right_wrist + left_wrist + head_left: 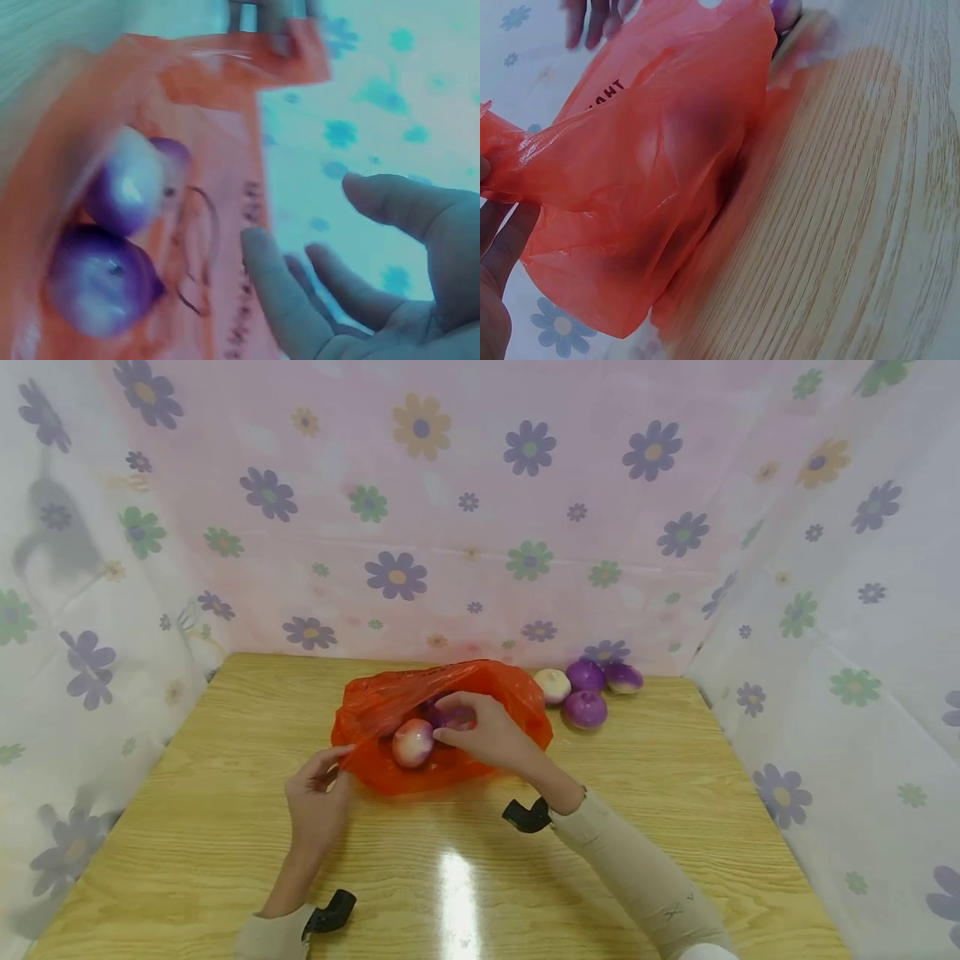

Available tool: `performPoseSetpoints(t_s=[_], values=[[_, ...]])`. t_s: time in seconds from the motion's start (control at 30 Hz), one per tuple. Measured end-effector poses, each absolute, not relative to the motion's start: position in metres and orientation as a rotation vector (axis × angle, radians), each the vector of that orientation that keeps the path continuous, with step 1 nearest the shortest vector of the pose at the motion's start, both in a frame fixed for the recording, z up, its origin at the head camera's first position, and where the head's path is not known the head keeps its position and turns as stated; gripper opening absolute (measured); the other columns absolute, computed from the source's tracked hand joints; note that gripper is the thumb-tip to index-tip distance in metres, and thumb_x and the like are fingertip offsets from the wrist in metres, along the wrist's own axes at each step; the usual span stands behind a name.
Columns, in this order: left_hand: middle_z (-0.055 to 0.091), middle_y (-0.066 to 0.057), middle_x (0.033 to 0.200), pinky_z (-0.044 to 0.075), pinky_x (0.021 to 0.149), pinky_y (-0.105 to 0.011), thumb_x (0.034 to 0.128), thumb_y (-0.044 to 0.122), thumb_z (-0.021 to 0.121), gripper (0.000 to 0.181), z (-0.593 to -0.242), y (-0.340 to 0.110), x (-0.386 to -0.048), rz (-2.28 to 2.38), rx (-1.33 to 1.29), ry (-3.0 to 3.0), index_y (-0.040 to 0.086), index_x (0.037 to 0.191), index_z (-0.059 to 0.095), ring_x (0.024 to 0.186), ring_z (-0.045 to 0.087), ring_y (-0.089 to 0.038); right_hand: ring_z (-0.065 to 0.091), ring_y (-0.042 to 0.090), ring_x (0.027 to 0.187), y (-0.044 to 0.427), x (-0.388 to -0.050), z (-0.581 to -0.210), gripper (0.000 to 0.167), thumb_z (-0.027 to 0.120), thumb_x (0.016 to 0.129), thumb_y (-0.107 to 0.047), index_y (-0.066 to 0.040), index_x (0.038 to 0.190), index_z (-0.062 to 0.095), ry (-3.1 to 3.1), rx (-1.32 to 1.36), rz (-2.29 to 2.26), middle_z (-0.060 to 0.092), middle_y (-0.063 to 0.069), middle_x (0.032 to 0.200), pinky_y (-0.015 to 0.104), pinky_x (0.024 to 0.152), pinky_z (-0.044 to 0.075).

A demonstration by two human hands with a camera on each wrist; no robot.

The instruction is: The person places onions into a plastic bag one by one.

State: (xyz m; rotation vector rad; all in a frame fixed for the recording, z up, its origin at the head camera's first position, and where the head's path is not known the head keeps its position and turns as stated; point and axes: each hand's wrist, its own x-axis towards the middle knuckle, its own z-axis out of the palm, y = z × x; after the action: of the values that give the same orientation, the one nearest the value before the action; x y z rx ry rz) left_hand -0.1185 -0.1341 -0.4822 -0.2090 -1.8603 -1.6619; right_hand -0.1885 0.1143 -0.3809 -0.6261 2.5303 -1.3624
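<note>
A red plastic bag (pixel 397 692) lies on the table with its mouth facing me. My left hand (pixel 318 793) pinches the bag's near left rim between thumb and fingers; the left wrist view shows the thin red film bunched there. Over the mouth hovers my right hand (pixel 483 731), its fingers bent loosely and apart, with nothing between them in the right wrist view. Inside the bag sits a shiny purple-and-white round vegetable (pixel 412 743), like an onion or turnip. A purple one with a pointed tip (pixel 105 281) lies beside it, partly behind the right hand in the head view.
Right of the bag, a whitish round vegetable (pixel 552 687) and several purple ones (pixel 585 710) sit together near the back of the wooden table (pixel 637 827). A flower-patterned cloth (pixel 465 527) hangs behind and along both sides.
</note>
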Motion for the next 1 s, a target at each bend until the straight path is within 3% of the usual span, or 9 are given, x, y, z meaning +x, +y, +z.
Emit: performPoseSetpoints(t_s=[0.2,0.43,0.63,0.7,0.83,1.0], values=[[0.072,0.013,0.104,0.054,0.084,-0.012,0.0903,-0.017,0.060,0.020,-0.481,-0.137,-0.119,-1.690,-0.188,-1.838,-0.010,0.105,0.072,0.099,0.068,0.001,0.066,0.020,0.102,0.156,-0.179,-0.366,0.026,0.069,0.098,-0.020,-0.012,0.122,0.070,2.519,-0.730,-1.491,0.072,0.007,0.116,0.038,0.087,0.058],[0.071,0.015,0.103,0.054,0.084,-0.013,0.0901,-0.018,0.060,0.019,-0.484,-0.140,-0.120,-1.693,-0.184,-1.819,-0.011,0.104,0.071,0.099,0.069,0.001,0.071,0.024,0.090,0.210,-0.183,-0.383,0.024,0.063,0.101,-0.010,0.008,0.118,0.066,2.475,-0.683,-1.942,0.069,0.021,0.108,0.032,0.081,0.061],[0.071,0.014,0.102,0.055,0.083,-0.013,0.0894,-0.019,0.061,0.019,-0.482,-0.140,-0.119,-1.685,-0.186,-1.793,-0.013,0.105,0.070,0.097,0.069,0.001,0.066,0.006,0.087,0.252,-0.198,-0.417,0.023,0.063,0.099,-0.004,0.013,0.113,0.065,2.664,-0.283,-2.205,0.072,-0.001,0.097,0.016,0.078,0.055],[0.072,0.014,0.102,0.055,0.083,-0.014,0.0891,-0.019,0.061,0.020,-0.482,-0.140,-0.120,-1.684,-0.187,-1.786,-0.013,0.105,0.070,0.097,0.069,0.001,0.063,0.006,0.093,0.266,-0.205,-0.433,0.023,0.065,0.097,-0.004,0.012,0.115,0.067,2.745,-0.147,-2.194,0.072,0.005,0.105,0.014,0.078,0.051],[0.072,0.014,0.102,0.055,0.083,-0.015,0.0887,-0.019,0.061,0.020,-0.482,-0.141,-0.120,-1.695,-0.173,-1.786,-0.013,0.106,0.070,0.097,0.070,0.000,0.056,0.024,0.108,0.290,-0.217,-0.462,0.033,0.067,0.095,-0.003,0.008,0.126,0.063,2.899,0.064,-1.993,0.061,0.024,0.128,0.025,0.089,0.049],[0.072,0.014,0.102,0.056,0.082,-0.015,0.0886,-0.019,0.062,0.020,-0.483,-0.141,-0.120,-1.707,-0.161,-1.791,-0.013,0.105,0.070,0.097,0.070,0.000,0.039,0.048,0.131,0.307,-0.226,-0.482,0.056,0.072,0.091,-0.006,0.011,0.140,0.050,3.013,0.204,-1.731,0.044,0.033,0.144,0.056,0.108,0.037]])
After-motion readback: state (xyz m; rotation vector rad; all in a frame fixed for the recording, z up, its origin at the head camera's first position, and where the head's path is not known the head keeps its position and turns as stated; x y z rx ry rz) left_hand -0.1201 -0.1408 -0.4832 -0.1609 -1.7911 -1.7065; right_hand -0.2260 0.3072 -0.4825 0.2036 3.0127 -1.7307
